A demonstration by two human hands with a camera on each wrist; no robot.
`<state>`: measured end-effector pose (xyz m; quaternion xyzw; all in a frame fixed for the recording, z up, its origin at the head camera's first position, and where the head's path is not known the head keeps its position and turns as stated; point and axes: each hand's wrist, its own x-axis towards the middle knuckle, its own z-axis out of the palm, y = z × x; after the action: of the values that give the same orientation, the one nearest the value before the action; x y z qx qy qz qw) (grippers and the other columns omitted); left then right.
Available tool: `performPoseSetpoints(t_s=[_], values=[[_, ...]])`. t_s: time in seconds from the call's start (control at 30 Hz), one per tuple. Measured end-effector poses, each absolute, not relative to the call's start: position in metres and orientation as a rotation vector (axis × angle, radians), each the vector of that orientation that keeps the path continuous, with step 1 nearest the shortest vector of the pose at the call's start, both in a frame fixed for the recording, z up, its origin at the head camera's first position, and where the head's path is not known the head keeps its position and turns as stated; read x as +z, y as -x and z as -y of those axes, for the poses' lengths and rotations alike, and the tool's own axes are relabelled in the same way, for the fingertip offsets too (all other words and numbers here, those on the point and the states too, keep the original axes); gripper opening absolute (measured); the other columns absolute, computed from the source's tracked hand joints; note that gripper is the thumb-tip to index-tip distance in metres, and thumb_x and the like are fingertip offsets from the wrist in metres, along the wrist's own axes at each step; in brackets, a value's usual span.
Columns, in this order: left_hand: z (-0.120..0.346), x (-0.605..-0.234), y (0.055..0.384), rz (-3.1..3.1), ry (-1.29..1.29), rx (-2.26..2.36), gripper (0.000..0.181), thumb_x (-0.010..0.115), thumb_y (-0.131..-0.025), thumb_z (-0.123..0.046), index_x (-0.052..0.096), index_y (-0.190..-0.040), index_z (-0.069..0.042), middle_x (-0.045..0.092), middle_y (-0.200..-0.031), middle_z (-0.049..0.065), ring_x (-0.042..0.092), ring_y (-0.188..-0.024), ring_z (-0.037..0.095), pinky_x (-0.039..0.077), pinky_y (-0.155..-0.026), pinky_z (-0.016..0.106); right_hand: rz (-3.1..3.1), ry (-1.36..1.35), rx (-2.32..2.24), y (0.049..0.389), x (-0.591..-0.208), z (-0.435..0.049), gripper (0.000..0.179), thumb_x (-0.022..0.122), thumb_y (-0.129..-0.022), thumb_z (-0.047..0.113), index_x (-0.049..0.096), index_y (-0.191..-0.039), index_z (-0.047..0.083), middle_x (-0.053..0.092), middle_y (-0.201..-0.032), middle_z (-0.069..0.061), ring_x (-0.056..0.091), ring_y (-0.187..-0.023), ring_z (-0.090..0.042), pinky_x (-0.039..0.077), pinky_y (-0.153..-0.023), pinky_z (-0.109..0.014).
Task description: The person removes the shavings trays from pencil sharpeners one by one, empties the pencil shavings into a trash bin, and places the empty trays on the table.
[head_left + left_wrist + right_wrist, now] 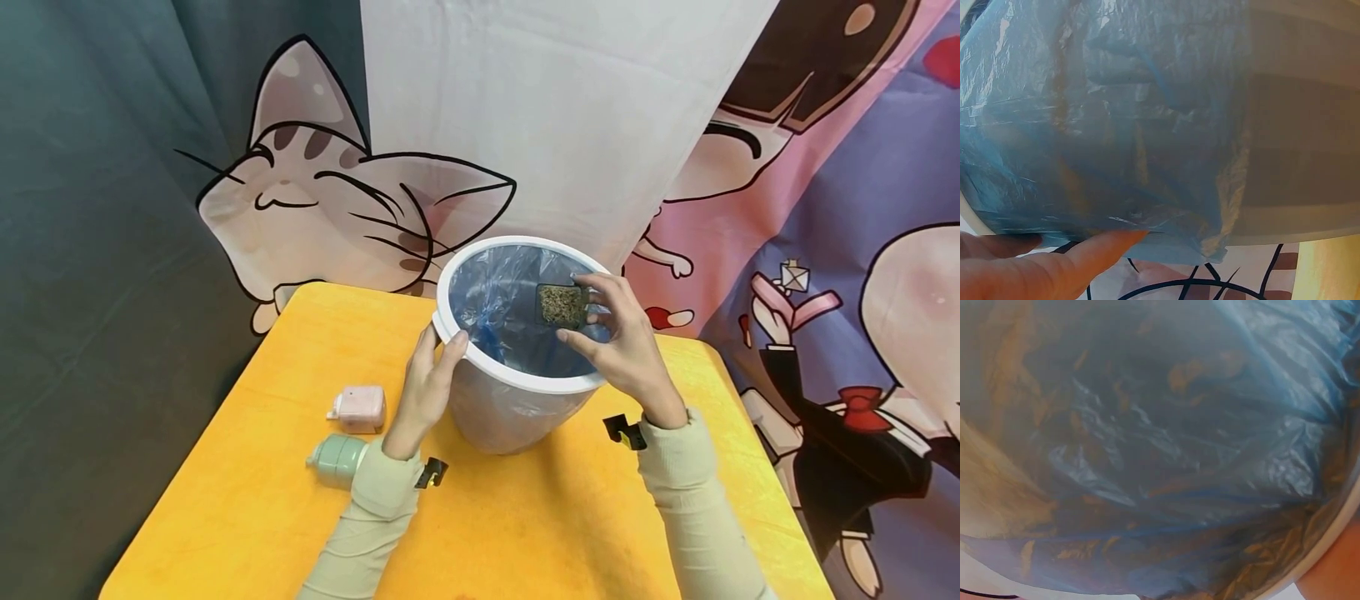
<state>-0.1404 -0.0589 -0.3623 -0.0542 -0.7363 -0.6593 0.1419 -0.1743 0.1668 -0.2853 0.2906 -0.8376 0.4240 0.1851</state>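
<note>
A white trash bin (517,417) with a thick white rim stands on the table, lined with a translucent blue plastic bag (491,300). My left hand (427,387) grips the bin's left rim, thumb on top; the left wrist view shows its fingers (1104,253) against the liner's edge. Over the bin's mouth, my right hand (618,333) holds a small dark square container (562,306), its open side showing greenish-brown crumbly bits. The right wrist view has the bagged bin (1179,456), with only a sliver of skin at the lower right; the container is out of sight there.
A pink bottle (362,408) and a green bottle (337,460) with pale nozzles lie left of the bin, near my left forearm. The yellow-covered table (517,533) meets cartoon-printed curtains (555,108) behind and at the right.
</note>
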Motion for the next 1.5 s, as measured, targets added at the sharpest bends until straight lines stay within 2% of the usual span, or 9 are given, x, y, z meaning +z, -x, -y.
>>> performPoseSetpoints(t_s=[0.33, 0.6, 0.93, 1.23, 1.5], values=[[0.059, -0.361, 0.14, 2.126, 0.167, -1.906, 0.056, 0.048, -0.095, -0.029, 0.029, -0.143, -0.008, 0.034, -0.143, 0.011, 0.03, -0.132, 0.019, 0.02, -0.11, 0.04, 2.327, -0.842, 1.063, 0.173, -0.284, -0.162, 0.063, 0.076, -0.066, -0.008, 0.05, -0.123, -0.002, 0.046, -0.121, -0.019, 0.053, -0.105, -0.03, 0.051, -0.072, -0.042], [0.059, -0.362, 0.14, 2.134, 0.159, -1.9, 0.056, 0.048, -0.095, -0.03, 0.029, -0.143, -0.008, 0.035, -0.143, 0.011, 0.03, -0.132, 0.019, 0.021, -0.11, 0.041, 2.313, -0.85, 1.029, 0.179, -0.29, -0.164, 0.063, 0.076, -0.065, -0.009, 0.051, -0.122, -0.002, 0.045, -0.122, -0.02, 0.053, -0.104, -0.031, 0.051, -0.07, -0.045], [0.059, -0.362, 0.14, 2.119, 0.186, -1.91, 0.055, 0.047, -0.095, -0.028, 0.03, -0.143, -0.006, 0.034, -0.143, 0.015, 0.032, -0.131, 0.021, 0.02, -0.11, 0.042, 2.302, -0.879, 0.985, 0.199, -0.311, -0.176, 0.068, 0.078, -0.065, -0.004, 0.052, -0.126, 0.011, 0.043, -0.129, -0.006, 0.049, -0.109, -0.02, 0.052, -0.069, -0.036], [0.059, -0.362, 0.14, 2.122, 0.168, -1.902, 0.055, 0.047, -0.095, -0.028, 0.029, -0.143, -0.006, 0.035, -0.143, 0.012, 0.031, -0.132, 0.02, 0.02, -0.11, 0.041, 2.285, -0.927, 0.878, 0.198, -0.309, -0.174, 0.07, 0.078, -0.065, -0.007, 0.051, -0.127, 0.011, 0.043, -0.128, -0.008, 0.048, -0.107, -0.022, 0.051, -0.069, -0.031], [0.059, -0.362, 0.14, 2.122, 0.171, -1.902, 0.056, 0.048, -0.095, -0.028, 0.029, -0.143, -0.007, 0.034, -0.144, 0.011, 0.03, -0.132, 0.019, 0.019, -0.11, 0.041, 2.262, -0.973, 0.804, 0.2, -0.308, -0.174, 0.07, 0.078, -0.064, -0.008, 0.052, -0.127, 0.01, 0.043, -0.129, -0.011, 0.047, -0.107, -0.025, 0.047, -0.075, -0.033]])
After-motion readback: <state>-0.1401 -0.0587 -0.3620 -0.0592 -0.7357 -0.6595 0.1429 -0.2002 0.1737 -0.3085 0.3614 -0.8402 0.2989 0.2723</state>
